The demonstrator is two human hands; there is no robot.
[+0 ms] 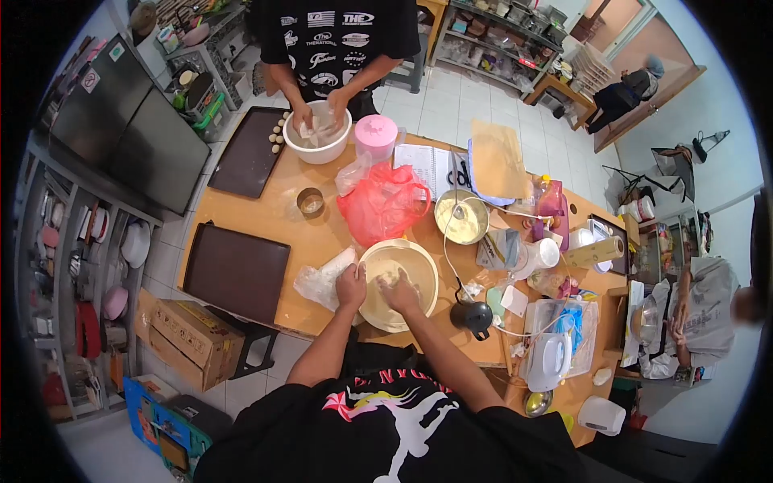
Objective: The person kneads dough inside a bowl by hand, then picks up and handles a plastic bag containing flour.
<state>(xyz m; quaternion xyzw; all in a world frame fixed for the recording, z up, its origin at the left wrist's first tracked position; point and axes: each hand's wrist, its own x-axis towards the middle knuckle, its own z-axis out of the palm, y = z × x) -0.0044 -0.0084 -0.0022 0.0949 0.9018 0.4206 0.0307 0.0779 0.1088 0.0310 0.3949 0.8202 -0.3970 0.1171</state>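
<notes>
While the left hand (351, 287) grips the left rim of one cream bowl (429, 299), the right hand (400, 293) is inside it, fingers spread over pale, floury contents. The two hands are apart. The bowl sits at the table's (320, 233) near edge, just beyond the wearer's body. Two dark trays (237, 272) lie to the left, one red bag (378, 205) beyond; across, two co-worker's hands (339, 105) work in one white bowl (316, 153).

matt dark trays (237, 272), smooth wooden tabletop (318, 233)
</notes>
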